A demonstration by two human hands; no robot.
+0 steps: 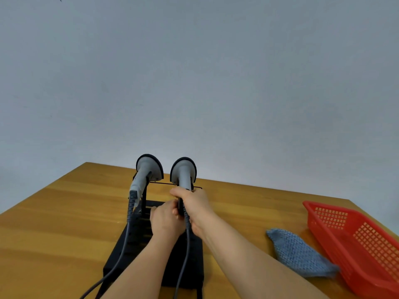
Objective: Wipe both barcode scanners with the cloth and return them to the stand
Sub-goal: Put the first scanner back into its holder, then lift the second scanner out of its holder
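Right hand (195, 205) grips right scanner (184, 172) handle; left hand (166, 221) pinches it below; cloth (300, 253) beside red basket (354, 240).

No legible text, label, brand, number or sign appears anywhere in this view. The surfaces shown carry no readable marking at this resolution.

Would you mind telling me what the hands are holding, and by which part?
Both the right hand and the left hand grip the right scanner by its handle, near the cable end.
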